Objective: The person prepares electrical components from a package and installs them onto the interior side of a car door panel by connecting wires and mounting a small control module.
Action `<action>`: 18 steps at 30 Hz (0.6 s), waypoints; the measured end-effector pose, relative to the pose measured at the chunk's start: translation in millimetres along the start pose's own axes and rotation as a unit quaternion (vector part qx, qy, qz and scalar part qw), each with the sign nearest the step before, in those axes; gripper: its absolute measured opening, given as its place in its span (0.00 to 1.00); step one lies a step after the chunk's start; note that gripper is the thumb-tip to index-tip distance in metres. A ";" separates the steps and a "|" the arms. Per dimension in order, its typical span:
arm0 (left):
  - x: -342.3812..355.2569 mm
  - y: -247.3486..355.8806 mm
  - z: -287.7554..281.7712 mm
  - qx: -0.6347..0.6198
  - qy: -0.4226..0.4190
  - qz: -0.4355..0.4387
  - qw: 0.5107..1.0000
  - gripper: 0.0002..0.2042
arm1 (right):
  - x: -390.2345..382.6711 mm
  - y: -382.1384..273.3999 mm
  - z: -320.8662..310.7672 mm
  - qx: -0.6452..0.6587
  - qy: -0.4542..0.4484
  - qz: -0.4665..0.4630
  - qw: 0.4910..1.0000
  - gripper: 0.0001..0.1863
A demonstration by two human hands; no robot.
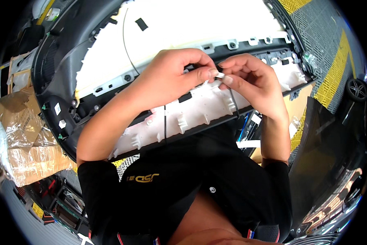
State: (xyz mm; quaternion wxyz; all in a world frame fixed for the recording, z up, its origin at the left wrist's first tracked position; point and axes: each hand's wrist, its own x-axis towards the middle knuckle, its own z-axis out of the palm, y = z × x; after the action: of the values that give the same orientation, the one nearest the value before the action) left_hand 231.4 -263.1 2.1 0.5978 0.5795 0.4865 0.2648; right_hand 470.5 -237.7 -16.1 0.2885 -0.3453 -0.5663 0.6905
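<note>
A car door trim panel (150,111) lies in front of me with its inner side up, showing white foam padding (199,20) and a pale ribbed plastic strip along the near edge. Above that strip, my left hand (183,70) pinches a small white piece (220,75) between thumb and fingers. From the other side my right hand (255,81) grips the same piece, thumb against it and fingers curled. The fingers cover most of the piece, so I cannot make out its kind. A thin black cable (165,122) crosses the ribbed strip below my left forearm.
Cardboard wrapped in clear plastic (28,143) sits at the left. A dark, glossy car body panel (326,163) stands at the right, with a wheel (357,90) farther off. Yellow-marked grey floor tiles (334,73) show at the far right.
</note>
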 end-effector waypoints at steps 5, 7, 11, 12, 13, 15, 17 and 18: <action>-3.7 11.1 -15.7 -0.096 0.074 -0.003 0.993 0.11 | -6.3 -0.2 -0.7 -0.050 0.013 -0.061 0.997 0.17; -2.8 16.9 -25.4 -0.080 0.130 0.008 0.988 0.12 | -7.7 1.4 2.2 -0.127 0.078 -0.120 0.981 0.18; -11.4 14.6 -43.0 -0.088 0.209 0.016 0.974 0.16 | -24.7 0.3 -1.4 -0.417 0.218 -0.245 0.848 0.16; -14.7 22.3 -43.5 -0.098 0.238 0.007 0.966 0.18 | -31.8 9.8 -2.5 -0.454 0.256 -0.251 0.816 0.15; -16.3 30.2 -46.1 -0.105 0.268 -0.003 0.958 0.20 | -37.9 15.4 -0.7 -0.477 0.297 -0.255 0.787 0.15; -22.9 31.3 -58.3 -0.114 0.185 0.086 0.972 0.26 | -49.5 36.2 -1.3 -0.476 0.347 -0.288 0.755 0.14; -25.9 45.6 -58.2 -0.142 0.125 0.105 0.976 0.34 | -59.6 55.2 -0.8 -0.449 0.378 -0.322 0.743 0.14; -28.0 51.8 -68.6 -0.131 0.107 0.105 0.980 0.36 | -62.5 63.6 -2.9 -0.462 0.370 -0.344 0.729 0.15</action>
State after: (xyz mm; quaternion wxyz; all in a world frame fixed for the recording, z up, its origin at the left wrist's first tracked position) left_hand 172.4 -248.2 68.9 0.5821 0.5126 0.4453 0.4474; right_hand 509.5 -297.6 -69.5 0.4980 -0.4452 -0.7440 0.0152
